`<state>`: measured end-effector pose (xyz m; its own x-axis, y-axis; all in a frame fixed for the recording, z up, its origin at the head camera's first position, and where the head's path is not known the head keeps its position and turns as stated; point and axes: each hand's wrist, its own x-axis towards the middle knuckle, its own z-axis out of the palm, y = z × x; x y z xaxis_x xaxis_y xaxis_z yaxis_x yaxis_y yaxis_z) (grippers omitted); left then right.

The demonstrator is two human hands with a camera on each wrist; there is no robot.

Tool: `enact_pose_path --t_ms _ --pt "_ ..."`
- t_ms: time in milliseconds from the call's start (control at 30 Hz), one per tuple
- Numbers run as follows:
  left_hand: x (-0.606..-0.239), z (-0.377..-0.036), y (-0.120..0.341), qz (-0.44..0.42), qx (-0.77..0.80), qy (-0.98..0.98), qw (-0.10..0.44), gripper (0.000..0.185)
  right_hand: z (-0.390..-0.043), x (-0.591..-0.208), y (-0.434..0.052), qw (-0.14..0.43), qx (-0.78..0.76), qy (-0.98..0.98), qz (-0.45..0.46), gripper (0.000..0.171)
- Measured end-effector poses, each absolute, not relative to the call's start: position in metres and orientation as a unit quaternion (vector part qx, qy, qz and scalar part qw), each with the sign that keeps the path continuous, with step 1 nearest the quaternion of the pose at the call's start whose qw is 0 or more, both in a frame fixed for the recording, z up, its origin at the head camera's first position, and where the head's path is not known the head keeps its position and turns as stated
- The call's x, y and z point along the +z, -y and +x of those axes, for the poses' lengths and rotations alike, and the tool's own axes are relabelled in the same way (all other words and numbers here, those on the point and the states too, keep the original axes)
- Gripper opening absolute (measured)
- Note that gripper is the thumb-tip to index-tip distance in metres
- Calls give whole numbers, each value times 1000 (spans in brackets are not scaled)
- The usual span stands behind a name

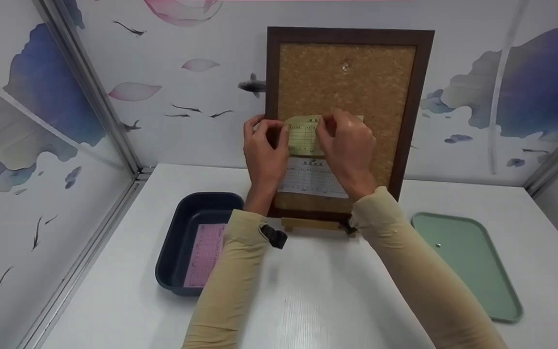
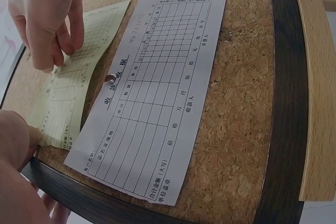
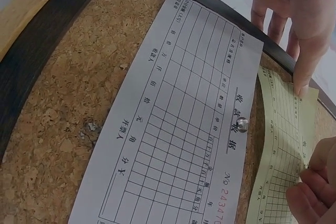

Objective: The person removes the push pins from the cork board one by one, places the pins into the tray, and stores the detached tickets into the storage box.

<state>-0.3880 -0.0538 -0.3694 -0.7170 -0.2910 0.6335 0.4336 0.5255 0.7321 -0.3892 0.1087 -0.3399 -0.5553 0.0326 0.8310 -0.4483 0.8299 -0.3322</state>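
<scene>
A yellow receipt slip [image 1: 302, 138] lies against the framed corkboard [image 1: 308, 82], above a white receipt slip [image 1: 308, 180] held by a clear push pin [image 2: 110, 79]. My left hand [image 1: 267, 152] is at the board's left edge and pinches the yellow slip's left end, with the thumb [image 3: 303, 80] on its face. My right hand [image 1: 349, 145] has curled fingers, their tips together at the upper middle of the yellow slip; what they pinch is hidden. The yellow slip's lower edge [image 2: 86, 103] bows slightly off the cork.
On the left, a dark blue tub [image 1: 165, 261] contains a pink slip [image 1: 204, 254]. A green tray [image 1: 477, 261] with a small shiny piece [image 1: 438, 245] lies on the right. The board stands on a wooden easel [image 1: 315, 224]. A pale spot [image 1: 345, 65] shows high on the cork.
</scene>
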Motion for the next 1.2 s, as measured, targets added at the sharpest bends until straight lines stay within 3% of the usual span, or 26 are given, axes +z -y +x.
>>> enact_pose_path --t_ms 833,1200 --pt "-366 -377 54 -39 -440 796 414 15 -380 -345 -123 430 301 834 173 20" --pt "-364 -358 60 -67 -447 785 424 12 -347 -358 -138 431 382 799 174 22"
